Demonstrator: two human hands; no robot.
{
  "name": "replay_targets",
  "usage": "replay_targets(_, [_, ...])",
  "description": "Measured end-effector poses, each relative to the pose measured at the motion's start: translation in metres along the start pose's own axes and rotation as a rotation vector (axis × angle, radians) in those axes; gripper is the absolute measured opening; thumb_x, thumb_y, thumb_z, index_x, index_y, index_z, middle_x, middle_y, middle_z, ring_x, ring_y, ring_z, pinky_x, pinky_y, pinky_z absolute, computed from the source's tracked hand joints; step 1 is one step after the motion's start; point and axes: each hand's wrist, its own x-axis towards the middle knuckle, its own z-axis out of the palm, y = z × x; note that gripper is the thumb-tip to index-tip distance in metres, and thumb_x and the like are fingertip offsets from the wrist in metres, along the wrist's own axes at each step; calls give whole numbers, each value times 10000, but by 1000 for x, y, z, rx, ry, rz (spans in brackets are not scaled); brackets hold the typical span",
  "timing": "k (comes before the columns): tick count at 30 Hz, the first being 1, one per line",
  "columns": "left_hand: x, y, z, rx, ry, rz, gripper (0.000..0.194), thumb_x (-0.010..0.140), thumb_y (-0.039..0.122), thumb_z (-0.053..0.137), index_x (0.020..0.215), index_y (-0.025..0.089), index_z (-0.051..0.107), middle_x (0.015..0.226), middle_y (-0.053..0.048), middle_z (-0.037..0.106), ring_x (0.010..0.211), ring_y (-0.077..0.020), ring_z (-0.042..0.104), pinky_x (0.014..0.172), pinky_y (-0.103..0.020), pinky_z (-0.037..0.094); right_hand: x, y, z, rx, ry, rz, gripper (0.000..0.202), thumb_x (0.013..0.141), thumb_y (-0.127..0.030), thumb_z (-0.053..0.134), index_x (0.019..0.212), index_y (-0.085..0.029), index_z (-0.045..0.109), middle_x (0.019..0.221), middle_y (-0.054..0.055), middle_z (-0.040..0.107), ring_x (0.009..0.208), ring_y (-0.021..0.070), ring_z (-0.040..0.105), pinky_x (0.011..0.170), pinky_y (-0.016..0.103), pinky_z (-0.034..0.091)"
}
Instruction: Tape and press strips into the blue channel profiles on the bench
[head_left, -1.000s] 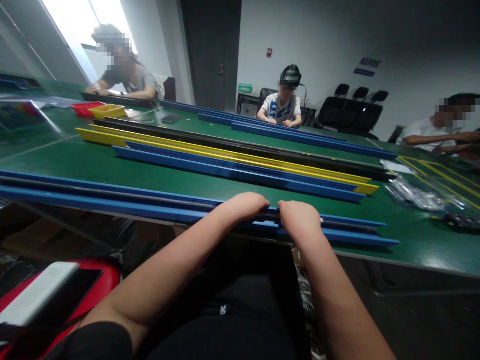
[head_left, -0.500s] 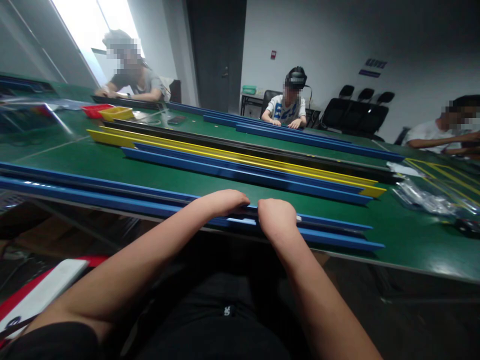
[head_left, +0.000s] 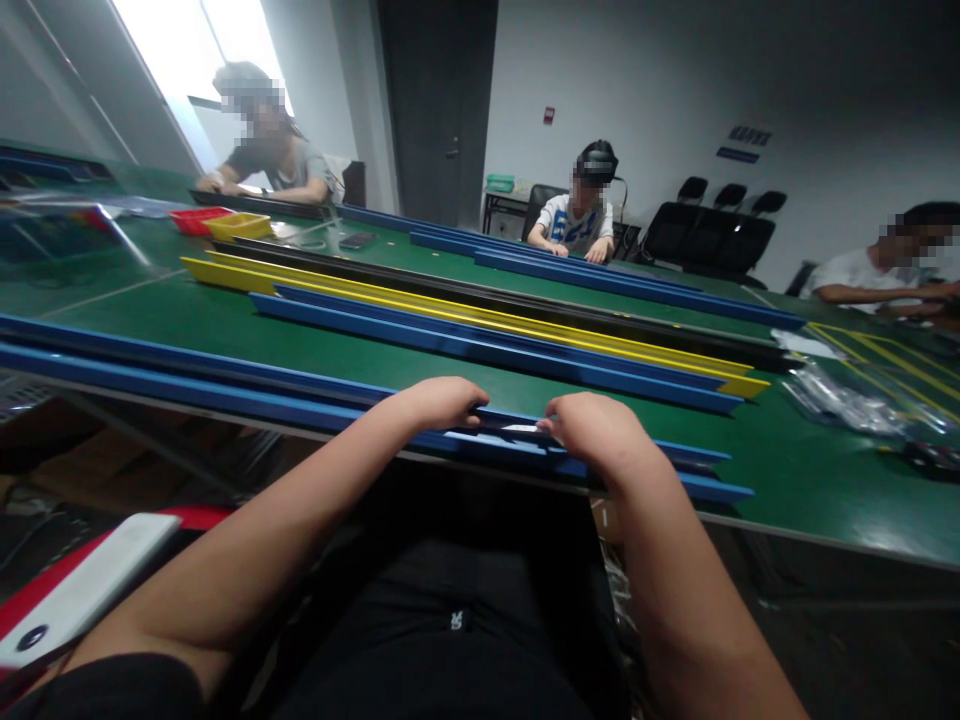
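A long blue channel lies along the near edge of the green table. Over its middle, my left hand is bent at the channel, fingertips pinched together at its inside. To the right, my right hand has its fingers closed at a small white piece that lies in the channel between the hands. Whether the left fingers hold anything is too small to tell. Beyond the hands lie a shorter blue channel, a yellow channel and a black one.
Further blue channels lie at the far side, where a person sits. Two other people sit at the left and right. Red and yellow trays stand at the back left. Clear plastic bags lie at the right.
My right hand has moved right, away from my left hand, widening the gap between them. The white piece now shows in that gap. My left hand has shifted slightly left.
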Motion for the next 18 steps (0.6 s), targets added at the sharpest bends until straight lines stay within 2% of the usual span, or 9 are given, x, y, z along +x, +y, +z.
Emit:
replay_targets(4, [0, 4, -3, -1, -22, -60, 258, 832, 445, 579, 964, 245, 675, 942, -67, 730, 831, -221, 665, 644, -274, 422, -4, 16, 8, -45, -54, 56, 414, 912, -526, 493, 1095, -235, 724, 1091, 132, 716, 1018, 262, 664, 847, 364, 487])
replay_targets(10, [7, 11, -3, 31, -67, -114, 336, 798, 464, 577, 1014, 232, 687, 973, -98, 740, 862, -249, 680, 679, -294, 462, -6, 14, 21, -95, 10, -1, 374, 906, -483, 524, 1083, -218, 718, 1067, 140, 722, 995, 268, 679, 848, 373, 498])
replay_targets(18, [28, 36, -3, 57, -114, -135, 359, 804, 474, 577, 1044, 233, 693, 1030, -117, 742, 914, -264, 692, 720, -310, 503, -3, 4, 20, -98, 48, -5, 289, 904, -258, 504, 1074, -174, 722, 1032, 166, 731, 981, 264, 693, 850, 364, 508])
